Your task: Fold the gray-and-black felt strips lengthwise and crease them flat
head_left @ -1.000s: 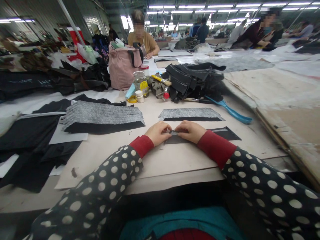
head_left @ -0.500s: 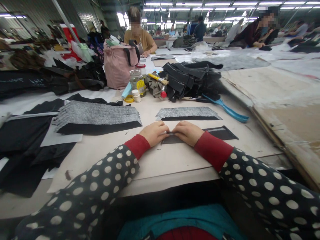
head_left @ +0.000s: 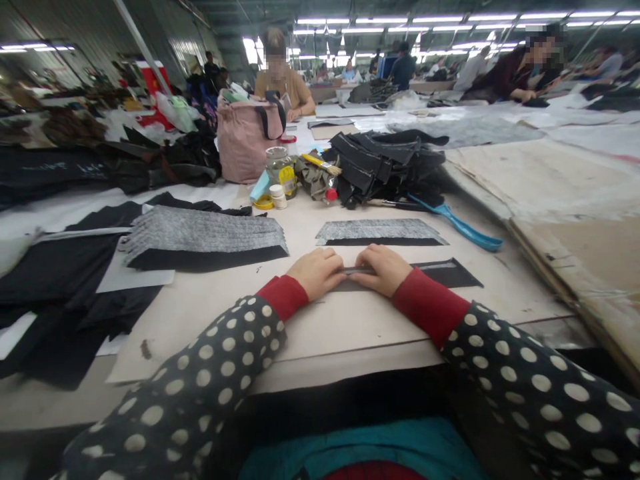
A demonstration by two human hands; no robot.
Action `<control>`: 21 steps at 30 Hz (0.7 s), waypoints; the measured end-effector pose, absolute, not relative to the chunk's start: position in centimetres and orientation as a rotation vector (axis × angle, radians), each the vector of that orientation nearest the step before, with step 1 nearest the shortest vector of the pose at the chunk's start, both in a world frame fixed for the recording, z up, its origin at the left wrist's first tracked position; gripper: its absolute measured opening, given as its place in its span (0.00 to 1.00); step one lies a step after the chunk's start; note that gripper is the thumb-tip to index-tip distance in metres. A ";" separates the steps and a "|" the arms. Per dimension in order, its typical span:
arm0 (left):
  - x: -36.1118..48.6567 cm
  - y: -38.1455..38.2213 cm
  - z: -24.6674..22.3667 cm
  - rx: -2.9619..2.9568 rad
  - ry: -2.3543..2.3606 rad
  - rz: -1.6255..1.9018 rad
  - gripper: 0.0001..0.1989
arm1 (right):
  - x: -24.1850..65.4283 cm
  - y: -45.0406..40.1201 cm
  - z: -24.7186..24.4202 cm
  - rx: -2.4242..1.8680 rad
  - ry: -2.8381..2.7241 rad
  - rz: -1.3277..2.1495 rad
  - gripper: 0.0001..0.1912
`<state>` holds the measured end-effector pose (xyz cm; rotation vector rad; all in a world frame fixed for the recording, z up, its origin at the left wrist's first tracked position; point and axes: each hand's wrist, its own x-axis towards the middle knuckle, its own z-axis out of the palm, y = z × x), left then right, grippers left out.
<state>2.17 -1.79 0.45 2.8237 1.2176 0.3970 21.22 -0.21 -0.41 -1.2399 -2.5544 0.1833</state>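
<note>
A dark fabric strip (head_left: 445, 275) lies flat on the pale board in front of me, its far edge folded over. My left hand (head_left: 318, 272) pinches the strip's left end, fingertips pressed on the fold. A short way to the right, my right hand (head_left: 383, 268) has its fingers closed on the same folded edge. The fingertips are partly hidden, and part of the strip lies under both hands. Just beyond sits a small stack of grey-faced strips (head_left: 380, 230) with a black edge. To the left is a larger fanned stack of similar pieces (head_left: 210, 230).
Behind the stacks are a glass jar (head_left: 278, 167), a white bottle (head_left: 278, 196), a brush (head_left: 323, 164), a pink bag (head_left: 245, 140) and piled black pieces (head_left: 380, 163). A blue curved tool (head_left: 465, 227) lies right. Black cloth (head_left: 65, 287) covers the left. People work beyond.
My hands have moved slightly apart along the strip's folded edge, showing more of the fold between them. The whole view has shifted a little, so everything sits slightly lower and further right.
</note>
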 end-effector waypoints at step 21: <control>2.9 -2.4 0.4 2.595 1.229 0.633 0.12 | 20.9 -0.3 -0.5 -0.926 -2.562 0.215 0.11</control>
